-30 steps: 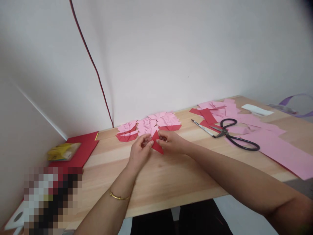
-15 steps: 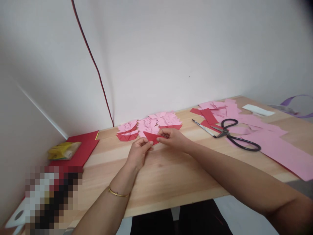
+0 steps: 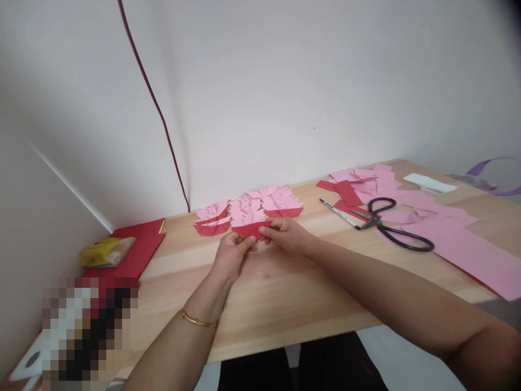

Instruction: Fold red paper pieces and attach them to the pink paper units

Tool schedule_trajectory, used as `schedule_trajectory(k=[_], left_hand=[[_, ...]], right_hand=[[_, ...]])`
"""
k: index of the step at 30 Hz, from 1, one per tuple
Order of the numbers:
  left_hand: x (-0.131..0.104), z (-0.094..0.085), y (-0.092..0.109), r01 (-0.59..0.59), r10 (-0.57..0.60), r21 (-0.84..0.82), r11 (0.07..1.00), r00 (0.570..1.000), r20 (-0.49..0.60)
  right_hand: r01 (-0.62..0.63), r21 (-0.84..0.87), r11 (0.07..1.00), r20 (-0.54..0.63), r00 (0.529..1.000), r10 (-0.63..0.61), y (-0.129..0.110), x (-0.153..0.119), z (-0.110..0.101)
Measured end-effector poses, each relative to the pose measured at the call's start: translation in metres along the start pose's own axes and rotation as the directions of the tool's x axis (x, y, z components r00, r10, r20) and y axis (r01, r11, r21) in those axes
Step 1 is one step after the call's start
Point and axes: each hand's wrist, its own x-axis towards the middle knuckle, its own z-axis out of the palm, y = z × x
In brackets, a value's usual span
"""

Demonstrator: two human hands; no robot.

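A small folded red paper (image 3: 249,229) is pinched between both hands just above the wooden table. My left hand (image 3: 235,251) grips its lower left part with thumb and fingers, a gold bangle on that wrist. At its right end, my right hand (image 3: 285,234) holds the paper between thumb and fingertips. Right behind the hands lie rows of folded pink paper pieces (image 3: 246,206), some set in red boat-like folds, such as the red folded piece (image 3: 212,227) on the left and the red folded piece (image 3: 284,212) on the right.
To the right lie black-handled scissors (image 3: 376,220), a pen (image 3: 338,213), red paper strips (image 3: 348,193) and pink paper sheets (image 3: 468,247). Red sheets (image 3: 146,244) with a yellow packet (image 3: 106,252) are at the left. A wall borders the wooden table (image 3: 285,304) behind; a cable hangs there.
The red paper has turned from a pointed triangular outline to a wider boat-like shape. My right hand has shifted slightly lower and left; both hands still hold the paper.
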Motion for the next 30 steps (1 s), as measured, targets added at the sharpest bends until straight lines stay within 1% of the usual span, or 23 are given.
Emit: schedule_trajectory(k=[2,4,5,6,8,9,10,11,12,13,14,15,16,17,19,25,27,30], left_hand=[[0.001,-0.002,-0.001,0.002,-0.002,0.017,1.000,1.000,-0.024],[0.002,-0.004,-0.002,0.024,-0.023,0.041,0.999,0.999,-0.039],[0.003,-0.005,-0.003,0.037,-0.035,0.049,0.998,0.998,-0.048],[0.003,-0.007,-0.004,0.046,-0.043,0.050,0.998,0.997,-0.060],[0.005,-0.009,-0.005,0.054,-0.052,0.028,0.998,0.995,-0.084],[0.005,-0.009,-0.005,0.055,-0.054,0.006,0.998,0.994,-0.092],[0.005,-0.009,-0.005,0.052,-0.054,-0.022,0.998,0.994,-0.097],[0.005,-0.008,-0.005,0.050,-0.055,-0.049,0.998,0.994,-0.095],[0.005,-0.008,-0.004,0.050,-0.056,-0.070,0.996,0.994,-0.088],[0.004,-0.007,-0.004,0.049,-0.056,-0.083,0.995,0.995,-0.077],[0.004,-0.005,-0.003,0.048,-0.053,-0.085,0.995,0.997,-0.060],[0.003,-0.004,-0.003,0.047,-0.050,-0.079,0.996,0.998,-0.041],[0.002,-0.004,-0.002,0.046,-0.048,-0.069,0.997,0.999,-0.019],[0.002,-0.003,-0.002,0.046,-0.046,-0.059,0.997,0.999,-0.002],[0.001,-0.002,-0.001,0.039,-0.039,-0.063,0.997,0.999,0.004],[0.005,-0.005,0.002,-0.091,0.070,-0.225,0.970,0.993,-0.101],[0.005,-0.006,0.004,-0.112,0.086,-0.242,0.964,0.989,-0.119],[0.005,-0.006,0.006,-0.120,0.094,-0.243,0.963,0.989,-0.116]], right_hand=[[-0.018,-0.061,0.998,-0.032,0.999,0.016,-0.001,0.001,-0.003],[-0.019,-0.035,0.999,-0.094,0.995,0.015,-0.002,0.002,-0.009],[-0.015,0.003,1.000,-0.153,0.988,0.016,-0.003,0.003,-0.012],[-0.007,0.054,0.998,-0.227,0.974,0.019,-0.004,0.005,-0.016],[0.031,0.155,0.987,-0.383,0.923,0.031,-0.005,0.007,-0.023],[0.047,0.185,0.982,-0.431,0.901,0.038,-0.006,0.008,-0.026],[0.048,0.199,0.979,-0.442,0.896,0.046,-0.006,0.008,-0.027],[0.031,0.197,0.980,-0.407,0.912,0.053,-0.007,0.008,-0.027],[0.001,0.176,0.984,-0.328,0.943,0.058,-0.007,0.007,-0.025],[-0.034,0.137,0.990,-0.222,0.973,0.065,-0.006,0.006,-0.022],[-0.064,0.089,0.994,-0.113,0.991,0.074,-0.005,0.005,-0.018],[-0.074,0.040,0.996,-0.033,0.997,0.076,-0.004,0.003,-0.014],[-0.071,0.005,0.997,0.008,0.997,0.071,-0.003,0.002,-0.010],[-0.063,-0.020,0.998,0.027,0.998,0.063,-0.002,0.001,-0.007],[-0.053,-0.040,0.998,0.020,0.998,0.054,0.000,-0.001,-0.004],[-0.091,-0.053,0.994,0.045,0.995,0.093,0.000,0.000,-0.011],[-0.080,-0.041,0.996,0.064,0.995,0.082,0.001,0.000,-0.012],[-0.059,-0.009,0.998,0.085,0.995,0.060,0.002,0.001,-0.012]])
